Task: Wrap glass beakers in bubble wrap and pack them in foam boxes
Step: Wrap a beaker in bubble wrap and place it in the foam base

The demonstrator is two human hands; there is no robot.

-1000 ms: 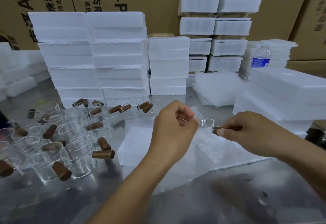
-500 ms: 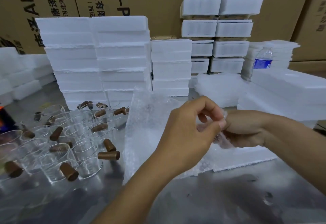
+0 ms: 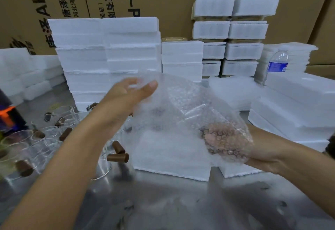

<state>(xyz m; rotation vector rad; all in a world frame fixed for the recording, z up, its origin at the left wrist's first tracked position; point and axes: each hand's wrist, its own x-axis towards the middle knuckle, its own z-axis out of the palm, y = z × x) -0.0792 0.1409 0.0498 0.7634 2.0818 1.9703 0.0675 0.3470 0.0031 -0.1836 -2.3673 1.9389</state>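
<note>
bubble wrap (image 3: 183, 102): clear glossy plastic | foam boxes (image 3: 103, 52): matt white | table (image 3: 181, 202): dull scuffed metal | beakers (image 3: 21, 150): clear glass

My left hand (image 3: 126, 95) is raised at the upper edge of the bubble wrap (image 3: 181, 106); its fingers are blurred. My right hand (image 3: 224, 142) sits under the sheet with curled fingers, seen through the bubbles; what they hold I cannot tell. Below lies a foam box (image 3: 172, 157), with glass beakers (image 3: 45, 144) to its left.

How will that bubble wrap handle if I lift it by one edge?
Probably floppy: the bubble wrap drapes over the right hand. Likely very light: it arches up against the left hand.
</note>
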